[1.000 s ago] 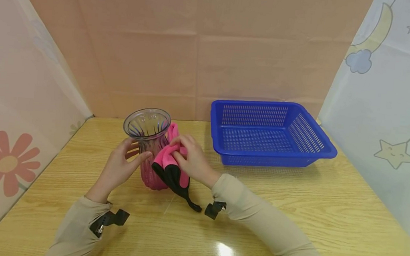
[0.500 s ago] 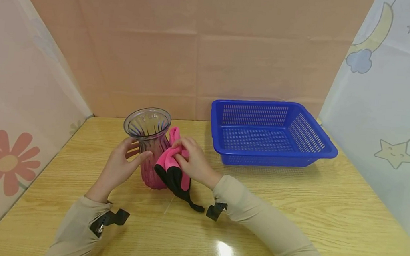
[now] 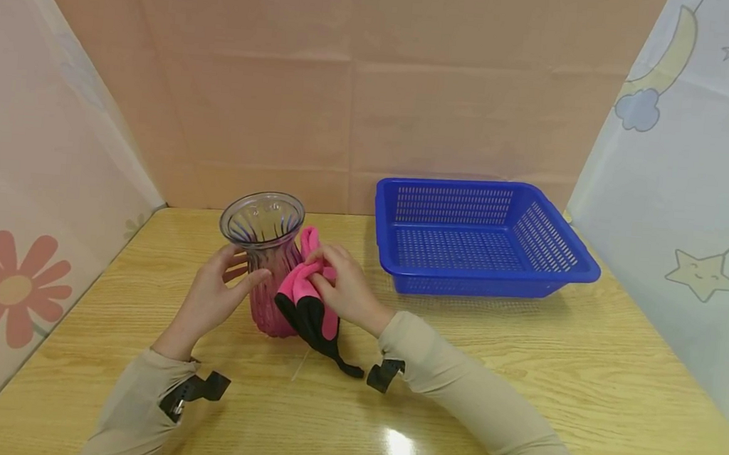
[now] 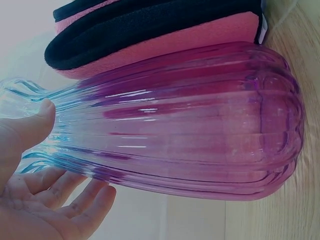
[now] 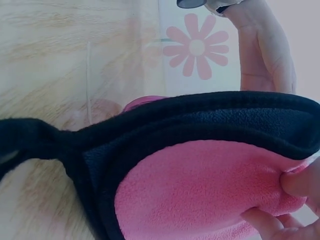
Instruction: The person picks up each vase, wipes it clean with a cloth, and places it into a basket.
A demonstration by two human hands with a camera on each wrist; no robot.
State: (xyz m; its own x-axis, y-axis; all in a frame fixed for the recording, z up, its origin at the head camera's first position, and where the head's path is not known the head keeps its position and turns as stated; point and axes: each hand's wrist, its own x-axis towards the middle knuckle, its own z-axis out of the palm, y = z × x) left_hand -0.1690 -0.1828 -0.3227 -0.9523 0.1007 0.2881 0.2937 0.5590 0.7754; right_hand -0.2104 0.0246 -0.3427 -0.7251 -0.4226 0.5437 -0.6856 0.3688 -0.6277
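A ribbed glass vase (image 3: 272, 288), blue-violet at the rim and pink below, stands upright on the table. My left hand (image 3: 212, 290) holds it loosely near the neck; in the left wrist view the thumb (image 4: 37, 125) lies on one side and the fingers (image 4: 97, 205) on the other. Right beside the vase, my right hand (image 3: 343, 286) pinches a folded pink fleece piece with black edging and a black strap (image 3: 313, 309). Its strap end hangs down toward the table. The right wrist view shows fingers and thumb nipping the pink fleece (image 5: 200, 185).
A blue slotted plastic basket (image 3: 464, 271) sits at the back right of the wooden table (image 3: 455, 377). Fabric walls stand behind and on both sides. A thin white line (image 3: 300, 363) shows on the tabletop in front of the vase.
The fleece piece and my right hand have shifted slightly right and down since a second ago, then stayed put. My left hand and the vase have not visibly moved.
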